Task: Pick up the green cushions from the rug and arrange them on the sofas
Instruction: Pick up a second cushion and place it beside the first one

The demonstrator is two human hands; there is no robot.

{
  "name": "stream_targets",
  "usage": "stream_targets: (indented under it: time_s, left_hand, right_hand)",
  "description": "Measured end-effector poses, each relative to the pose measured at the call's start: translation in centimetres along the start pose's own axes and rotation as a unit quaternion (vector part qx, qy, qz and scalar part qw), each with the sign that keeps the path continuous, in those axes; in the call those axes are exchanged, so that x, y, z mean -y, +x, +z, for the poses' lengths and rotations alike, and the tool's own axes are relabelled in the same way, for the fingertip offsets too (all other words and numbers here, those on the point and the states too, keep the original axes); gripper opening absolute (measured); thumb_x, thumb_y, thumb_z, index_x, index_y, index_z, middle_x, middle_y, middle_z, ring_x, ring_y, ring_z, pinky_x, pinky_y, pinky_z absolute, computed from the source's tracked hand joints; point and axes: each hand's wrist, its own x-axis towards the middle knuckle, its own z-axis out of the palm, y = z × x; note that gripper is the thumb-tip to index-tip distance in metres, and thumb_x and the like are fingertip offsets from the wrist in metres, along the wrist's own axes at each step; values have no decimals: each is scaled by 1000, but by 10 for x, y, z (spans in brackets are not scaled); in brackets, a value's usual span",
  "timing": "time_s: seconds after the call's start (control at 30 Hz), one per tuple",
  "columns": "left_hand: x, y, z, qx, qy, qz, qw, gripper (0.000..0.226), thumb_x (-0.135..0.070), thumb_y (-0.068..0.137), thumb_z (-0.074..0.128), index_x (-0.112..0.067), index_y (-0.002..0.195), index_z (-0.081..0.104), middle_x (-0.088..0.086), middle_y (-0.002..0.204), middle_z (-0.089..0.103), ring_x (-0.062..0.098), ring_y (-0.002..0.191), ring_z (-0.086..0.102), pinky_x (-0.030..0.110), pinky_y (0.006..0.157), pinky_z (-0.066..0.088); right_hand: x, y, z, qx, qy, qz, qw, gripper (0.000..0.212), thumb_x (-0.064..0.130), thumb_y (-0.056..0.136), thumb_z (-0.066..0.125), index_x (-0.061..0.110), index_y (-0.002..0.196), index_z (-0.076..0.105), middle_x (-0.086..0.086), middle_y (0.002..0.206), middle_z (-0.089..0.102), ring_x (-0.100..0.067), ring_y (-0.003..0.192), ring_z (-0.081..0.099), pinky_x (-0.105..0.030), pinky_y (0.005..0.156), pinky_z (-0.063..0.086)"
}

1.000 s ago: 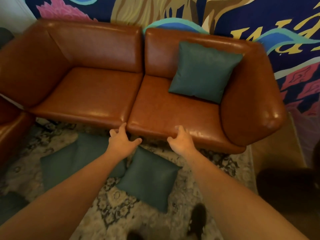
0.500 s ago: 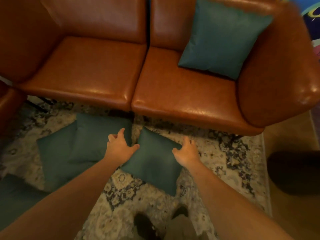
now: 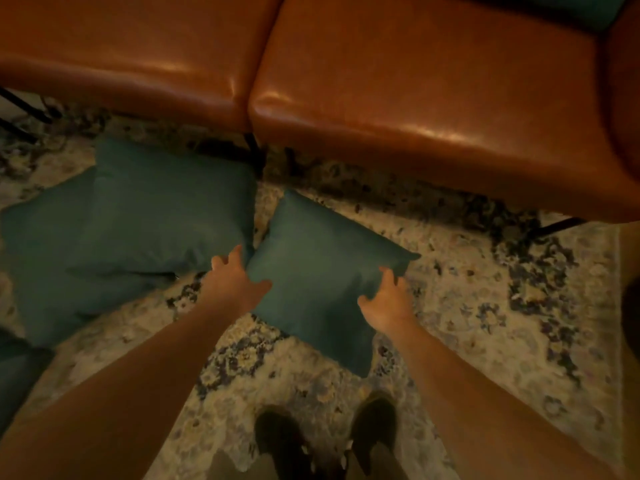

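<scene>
Fingers [image 3: 232, 261] spread, the left hand [image 3: 239, 284] and right hand [image 3: 386, 304] have dropped from the sofa [image 3: 415, 81] front to flank the nearest green cushion [image 3: 322, 268], lying on the rug [image 3: 485, 306]; a lift seems imminent.

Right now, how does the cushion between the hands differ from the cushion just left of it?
The right cushion lies alone on the rug; the left cushion rests partly on a third cushion. The right cushion is turned corner-first toward the sofa, with left hand and right hand at its sides; the left cushion sits squarer. Both are green.
</scene>
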Motion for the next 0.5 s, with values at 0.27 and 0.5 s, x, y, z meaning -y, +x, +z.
stream_targets:
  time_s: [0.27,0.5]
  left_hand:
    - [32,67,79,22,21,15,999,90,-43,93,75,-11,161,27,18,161,37,39,146,35,46,116,31]
    - [42,114,114,38,-47,-6,998,115,-63,79,81,-21,166,20,15,168,27,41,151,31,53,122,32]
  right_hand:
    - [-62,73,69,-22,162,89,982,96,30,101,74,18,173,11,-14,174,23,-44,151,42,-55,119,45]
    - [-86,113,94,-38,377,142,914,122,56,65,93,34,165,26,-3,161,48,-37,143,52,-63,117,46]
